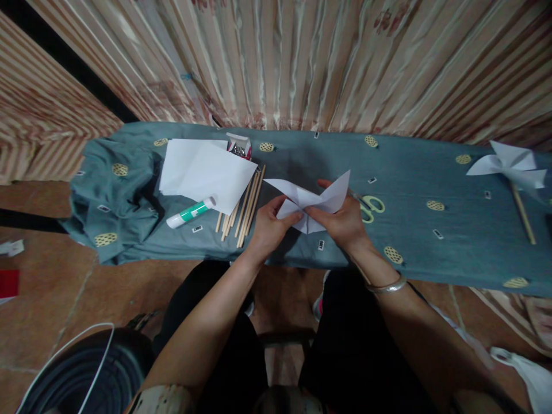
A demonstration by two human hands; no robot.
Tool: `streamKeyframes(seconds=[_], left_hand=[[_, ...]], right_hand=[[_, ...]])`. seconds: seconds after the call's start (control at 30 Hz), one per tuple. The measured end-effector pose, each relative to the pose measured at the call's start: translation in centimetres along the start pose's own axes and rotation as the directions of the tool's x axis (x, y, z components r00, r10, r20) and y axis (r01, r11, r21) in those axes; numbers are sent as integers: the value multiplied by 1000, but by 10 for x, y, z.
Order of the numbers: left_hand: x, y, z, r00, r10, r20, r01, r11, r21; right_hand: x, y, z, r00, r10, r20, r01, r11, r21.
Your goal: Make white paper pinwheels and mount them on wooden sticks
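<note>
Between both hands is a white paper pinwheel [317, 201], its blades folded toward the middle and held above the cloth. My left hand [276, 225] pinches its left side, thumb near the centre. My right hand [342, 221] grips the right side, its thumb pressed near the centre too. Just beyond the right hand lie scissors [373, 207] with pale green handles, their blades partly hidden by that hand. Several thin wooden sticks [248, 210] rest left of my left hand.
White paper sheets [202, 167] lie at the left, a green-and-white glue stick [191, 212] in front. Behind them stands a small open box [238, 146] of metal bits. A pinwheel on a stick [509, 167] lies far right on the blue-green cloth [414, 172]. A pleated curtain [302, 63] hangs behind.
</note>
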State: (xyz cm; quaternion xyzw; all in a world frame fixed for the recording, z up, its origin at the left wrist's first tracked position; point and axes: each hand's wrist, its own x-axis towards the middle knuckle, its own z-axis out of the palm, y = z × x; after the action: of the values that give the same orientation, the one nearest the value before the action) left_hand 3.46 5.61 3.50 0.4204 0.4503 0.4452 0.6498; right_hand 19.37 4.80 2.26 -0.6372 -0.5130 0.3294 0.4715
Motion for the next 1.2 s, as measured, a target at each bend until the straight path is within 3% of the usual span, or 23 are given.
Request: streamKeyframes(seconds=[0.27, 0.53, 0.67, 1.2], left_hand=[[-2, 10, -3, 992, -117, 54, 110, 986, 128], [3, 3, -8, 998, -54, 11, 49, 962, 267], [2, 0, -8, 1000, -19, 24, 13, 967, 255], [2, 4, -9, 998, -64, 19, 58, 975, 214]], right_hand=[[1, -3, -4, 997, 57, 58, -61, 994, 85], [0, -3, -6, 995, 25, 101, -31, 998, 58], [-1, -4, -7, 993, 1, 115, -5, 999, 38], [-1, -3, -11, 979, -14, 202, 6, 999, 41]])
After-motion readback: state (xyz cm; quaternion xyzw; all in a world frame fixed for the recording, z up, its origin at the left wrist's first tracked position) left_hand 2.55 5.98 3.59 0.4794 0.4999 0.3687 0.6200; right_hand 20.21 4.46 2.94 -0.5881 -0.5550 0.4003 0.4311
